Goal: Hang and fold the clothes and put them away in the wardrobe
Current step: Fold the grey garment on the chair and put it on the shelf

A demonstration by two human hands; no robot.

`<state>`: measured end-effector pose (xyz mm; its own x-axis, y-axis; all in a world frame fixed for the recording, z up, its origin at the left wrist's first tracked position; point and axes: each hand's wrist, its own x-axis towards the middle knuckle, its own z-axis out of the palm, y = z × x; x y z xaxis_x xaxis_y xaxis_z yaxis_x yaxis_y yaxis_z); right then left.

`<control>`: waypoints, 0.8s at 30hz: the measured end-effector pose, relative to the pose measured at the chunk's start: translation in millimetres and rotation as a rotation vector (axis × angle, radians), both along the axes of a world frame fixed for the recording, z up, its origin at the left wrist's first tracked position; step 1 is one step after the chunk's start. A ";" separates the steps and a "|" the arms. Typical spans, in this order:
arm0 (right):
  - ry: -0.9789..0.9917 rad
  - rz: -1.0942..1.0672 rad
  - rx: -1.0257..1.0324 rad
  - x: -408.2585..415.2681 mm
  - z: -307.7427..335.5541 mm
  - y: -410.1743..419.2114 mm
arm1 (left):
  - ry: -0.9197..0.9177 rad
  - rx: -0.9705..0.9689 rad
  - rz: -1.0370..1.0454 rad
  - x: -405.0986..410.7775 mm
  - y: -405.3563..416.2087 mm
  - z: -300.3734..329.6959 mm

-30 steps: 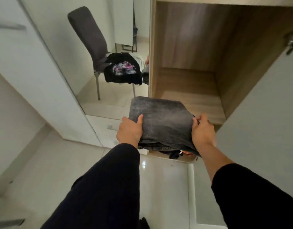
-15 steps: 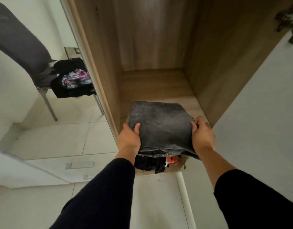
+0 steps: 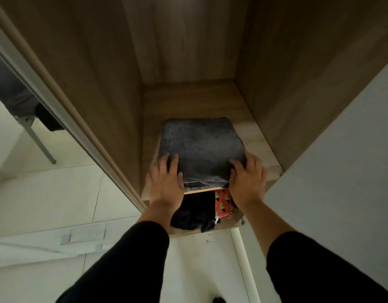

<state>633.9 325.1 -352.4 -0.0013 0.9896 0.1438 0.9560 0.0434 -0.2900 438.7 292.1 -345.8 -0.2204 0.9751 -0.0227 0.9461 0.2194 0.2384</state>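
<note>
jeans [image 3: 201, 147] lay on shelf [image 3: 252, 125], near its front | my left hand [image 3: 165, 182], right hand [image 3: 247, 182] flat at their near corners, fingers straight, to square them

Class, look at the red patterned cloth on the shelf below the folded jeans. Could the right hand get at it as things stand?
Probably yes. The red patterned cloth lies at the open front of the lower compartment, just under the right hand, with nothing in front of it. That hand would first have to leave the folded jeans.

folded jeans [image 3: 201, 147] on wardrobe shelf [image 3: 250, 119], near its front edge | left hand [image 3: 167, 180] at jeans' near-left corner | right hand [image 3: 247, 180] at near-right | clothes pile [image 3: 197, 213] in compartment below
</note>
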 end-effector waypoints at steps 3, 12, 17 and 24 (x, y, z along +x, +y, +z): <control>-0.091 0.087 -0.091 -4.4 -16.2 -33.0 | 0.059 0.018 -0.143 7.0 -36.3 -16.9; -0.173 0.211 -0.396 -16.1 -15.3 32.1 | 0.132 -0.343 -0.110 8.6 33.4 -14.0; -0.197 0.218 -0.403 -30.5 -27.0 98.5 | 0.123 -0.435 -0.113 -1.5 104.5 -12.7; -0.234 0.207 -0.330 -44.5 -43.5 173.0 | 0.082 -0.413 -0.132 -21.8 174.6 -22.6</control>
